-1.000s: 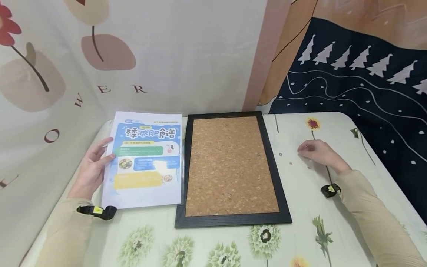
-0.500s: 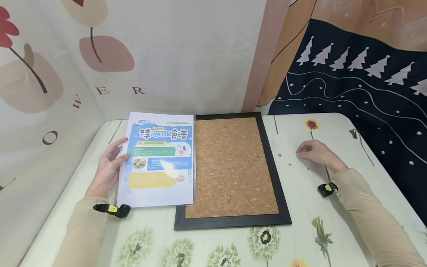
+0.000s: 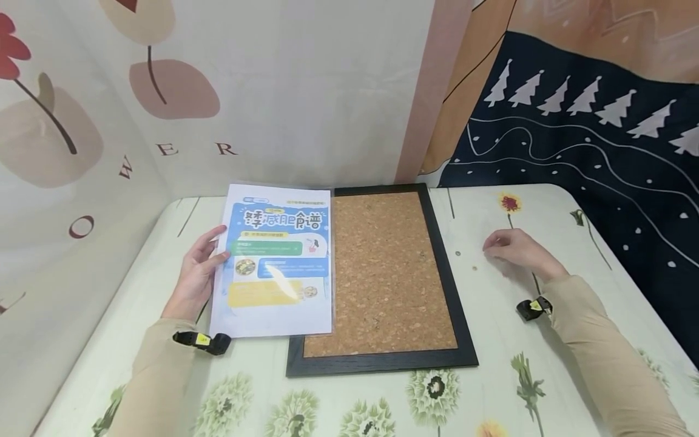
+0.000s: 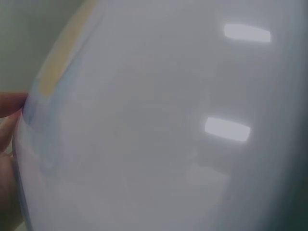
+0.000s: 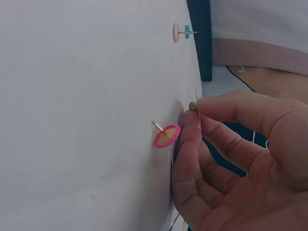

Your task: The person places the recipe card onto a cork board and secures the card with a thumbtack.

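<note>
I see the left hand [image 3: 193, 273] pinching a glossy white sheet with blue, green and yellow printed panels [image 3: 275, 261] by its left edge, thumb in front. I judge that this edge grip leaves the printed face uncovered and steers the sheet in one piece; the left wrist view shows it bowed.

To the right of those fingers, the sheet overlaps the left part of a rectangular brown cork board in a black frame [image 3: 393, 273]; I cannot tell whether it touches the cork. The board lies flat between the two hands, within easy reach of both, on a pale tabletop printed with flowers [image 3: 491, 340].

The right hand [image 5: 236, 154] has its fingers narrow, tips pinching a small gold-coloured thumbtack [image 5: 193, 107], probably to keep clear of its point. Just beside those fingers, a pink-rimmed round thumbtack [image 5: 167, 136] lies tilted. Farther beyond them, a pale pink thumbtack [image 5: 176, 32] and a blue thumbtack [image 5: 187, 32] stand points up, which I expect makes their heads awkward to pick up.
</note>
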A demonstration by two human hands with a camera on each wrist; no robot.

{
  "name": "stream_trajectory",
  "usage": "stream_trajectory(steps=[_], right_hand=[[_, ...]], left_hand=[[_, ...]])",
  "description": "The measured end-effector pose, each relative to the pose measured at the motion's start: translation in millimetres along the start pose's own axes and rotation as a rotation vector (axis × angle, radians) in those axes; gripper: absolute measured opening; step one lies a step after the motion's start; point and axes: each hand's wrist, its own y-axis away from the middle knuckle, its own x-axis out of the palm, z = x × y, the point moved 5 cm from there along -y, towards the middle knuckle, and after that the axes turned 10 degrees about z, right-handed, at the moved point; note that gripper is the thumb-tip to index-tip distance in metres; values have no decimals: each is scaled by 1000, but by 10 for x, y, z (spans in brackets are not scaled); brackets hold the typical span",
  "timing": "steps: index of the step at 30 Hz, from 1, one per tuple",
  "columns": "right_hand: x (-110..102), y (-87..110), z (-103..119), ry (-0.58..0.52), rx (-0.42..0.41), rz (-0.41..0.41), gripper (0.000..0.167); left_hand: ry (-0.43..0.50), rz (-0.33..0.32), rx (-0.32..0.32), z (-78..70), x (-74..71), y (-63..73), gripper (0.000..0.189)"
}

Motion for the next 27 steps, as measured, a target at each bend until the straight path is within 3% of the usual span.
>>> stream_trajectory(steps=[13,27], right_hand=[[43,-21,1,-139,-23,4,30],[17,-223,363,-242,-91,8,31]], left_hand=[[34,-12,-86,132,254,-124,57],[72,15,-73,124,541,-254,56]])
